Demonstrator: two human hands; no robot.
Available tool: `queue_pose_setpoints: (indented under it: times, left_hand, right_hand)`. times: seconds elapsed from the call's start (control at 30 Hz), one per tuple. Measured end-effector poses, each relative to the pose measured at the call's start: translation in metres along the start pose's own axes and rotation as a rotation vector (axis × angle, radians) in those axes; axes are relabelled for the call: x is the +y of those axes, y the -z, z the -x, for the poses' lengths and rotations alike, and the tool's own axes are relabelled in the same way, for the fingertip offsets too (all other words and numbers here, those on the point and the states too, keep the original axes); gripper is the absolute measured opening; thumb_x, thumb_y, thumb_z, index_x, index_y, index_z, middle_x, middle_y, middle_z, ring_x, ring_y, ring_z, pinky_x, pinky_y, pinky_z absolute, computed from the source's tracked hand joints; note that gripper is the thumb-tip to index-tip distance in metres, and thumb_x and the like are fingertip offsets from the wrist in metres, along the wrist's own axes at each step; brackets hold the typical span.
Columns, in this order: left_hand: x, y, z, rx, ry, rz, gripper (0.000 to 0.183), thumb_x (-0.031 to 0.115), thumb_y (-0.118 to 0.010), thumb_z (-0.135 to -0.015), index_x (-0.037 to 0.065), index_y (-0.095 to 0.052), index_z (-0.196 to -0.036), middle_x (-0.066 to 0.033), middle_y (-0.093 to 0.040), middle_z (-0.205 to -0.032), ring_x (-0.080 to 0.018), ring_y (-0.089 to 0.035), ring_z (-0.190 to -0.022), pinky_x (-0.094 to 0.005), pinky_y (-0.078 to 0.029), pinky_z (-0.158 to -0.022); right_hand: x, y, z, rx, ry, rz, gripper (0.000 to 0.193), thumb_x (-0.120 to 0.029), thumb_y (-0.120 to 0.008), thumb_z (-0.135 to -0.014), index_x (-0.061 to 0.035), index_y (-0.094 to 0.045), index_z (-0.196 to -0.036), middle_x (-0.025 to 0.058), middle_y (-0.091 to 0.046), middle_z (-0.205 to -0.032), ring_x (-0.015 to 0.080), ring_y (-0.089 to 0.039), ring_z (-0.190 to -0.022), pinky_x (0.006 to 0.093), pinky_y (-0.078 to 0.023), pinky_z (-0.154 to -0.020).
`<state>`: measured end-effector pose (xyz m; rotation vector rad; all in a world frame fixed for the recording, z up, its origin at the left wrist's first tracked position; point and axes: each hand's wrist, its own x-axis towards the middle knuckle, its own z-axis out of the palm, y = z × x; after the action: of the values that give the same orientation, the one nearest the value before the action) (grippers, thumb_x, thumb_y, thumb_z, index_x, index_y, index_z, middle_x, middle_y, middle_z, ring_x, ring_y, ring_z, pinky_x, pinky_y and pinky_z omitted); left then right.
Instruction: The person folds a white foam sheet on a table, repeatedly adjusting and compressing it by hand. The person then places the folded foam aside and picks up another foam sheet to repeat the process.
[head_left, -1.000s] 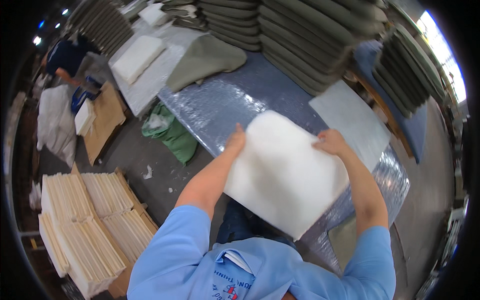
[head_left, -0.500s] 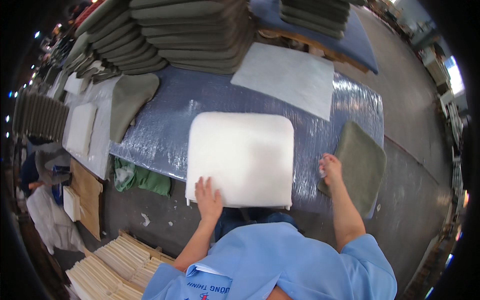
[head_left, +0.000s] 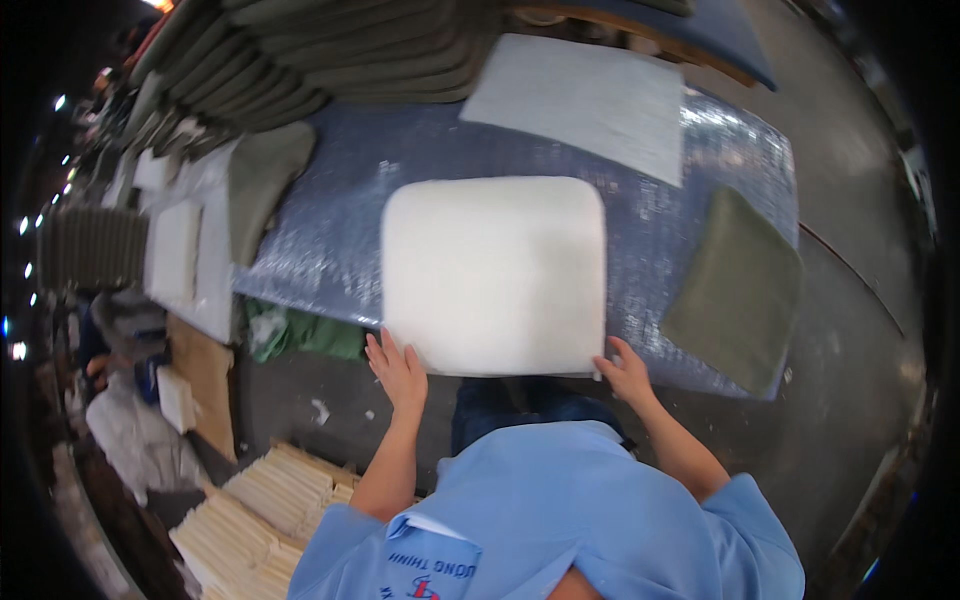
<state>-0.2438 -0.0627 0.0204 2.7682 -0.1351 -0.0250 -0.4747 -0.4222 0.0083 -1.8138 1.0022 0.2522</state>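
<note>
A white square foam cushion pad (head_left: 494, 275) with rounded far corners lies on the plastic-covered blue table (head_left: 345, 200), its near edge close to my body. My left hand (head_left: 400, 372) rests at the pad's near left corner, fingers spread. At the near right corner, my right hand (head_left: 626, 374) touches the pad's edge, thumb and fingers apart. A small white tab shows beside those fingertips. To the right lies a flat olive-green cushion cover (head_left: 738, 290).
A white sheet (head_left: 585, 105) lies at the back. Tall stacks of olive cushions (head_left: 370, 50) stand at the far left. Green cloth (head_left: 310, 335) hangs below the table's left edge. Cream-coloured slabs (head_left: 265, 510) are stacked low on the left. Another person (head_left: 140, 430) is at far left.
My right hand has moved left from beside the olive cover to the pad's near right corner. The left hand has slid to the near left corner. The view has shifted.
</note>
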Motion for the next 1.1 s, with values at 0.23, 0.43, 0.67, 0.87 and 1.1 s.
queue_pose_setpoints:
  times: [0.23,0.43,0.67,0.87,1.1]
  left_hand:
    - [-0.043,-0.002,-0.045,-0.309,0.630,0.448,0.073,0.055,-0.035,-0.110,-0.005,-0.064,-0.138,-0.0313,-0.062,-0.141,-0.0444,-0.054,-0.139,-0.0442,-0.039,-0.117]
    - [-0.073,0.000,-0.053,-0.369,0.762,0.625,0.093,0.070,-0.033,-0.105,-0.013,-0.064,-0.134,-0.0362,-0.060,-0.141,-0.0453,-0.053,-0.139,-0.0449,-0.038,-0.118]
    - [-0.079,0.013,-0.086,-0.639,0.667,0.061,0.085,0.065,-0.029,-0.108,-0.006,-0.065,-0.138,-0.0274,-0.063,-0.142,-0.0416,-0.055,-0.139,-0.0471,-0.041,-0.116]
    - [-0.057,-0.002,-0.186,-0.199,0.330,0.714,0.072,0.057,-0.030,-0.112,0.001,-0.060,-0.146,-0.0247,-0.058,-0.150,-0.0370,-0.050,-0.145,-0.0417,-0.037,-0.121]
    - [0.022,-0.060,-0.265,-0.647,0.270,0.797,0.069,0.052,-0.033,-0.114,0.001,-0.041,-0.159,-0.0208,-0.044,-0.163,-0.0305,-0.040,-0.153,-0.0377,-0.030,-0.126]
  right_hand:
    - [-0.004,-0.023,-0.005,-0.360,0.057,-0.033,0.069,-0.038,-0.083,-0.087,-0.0037,-0.061,-0.142,0.0224,-0.071,-0.131,0.0349,-0.068,-0.122,0.0421,-0.051,-0.106]
    - [-0.025,0.005,-0.001,-0.441,-0.024,0.107,0.059,-0.019,-0.088,-0.084,-0.0031,-0.066,-0.137,0.0107,-0.075,-0.120,0.0234,-0.068,-0.112,0.0368,-0.051,-0.102]
    - [-0.038,0.013,-0.018,-0.636,-0.258,0.259,0.076,-0.027,-0.093,-0.077,0.0012,-0.063,-0.141,0.0155,-0.072,-0.126,0.0230,-0.068,-0.109,0.0371,-0.054,-0.094]
    - [-0.090,0.055,-0.067,-0.194,-0.344,-0.001,0.083,-0.035,-0.081,-0.094,0.0003,-0.044,-0.159,0.0062,-0.069,-0.097,0.0125,-0.056,-0.070,0.0296,-0.047,-0.060]
    - [-0.130,0.036,-0.133,-0.018,-0.271,-0.238,0.062,-0.054,-0.048,-0.110,-0.0155,-0.048,-0.159,0.0081,-0.059,-0.147,0.0231,-0.060,-0.119,0.0405,-0.051,-0.097]
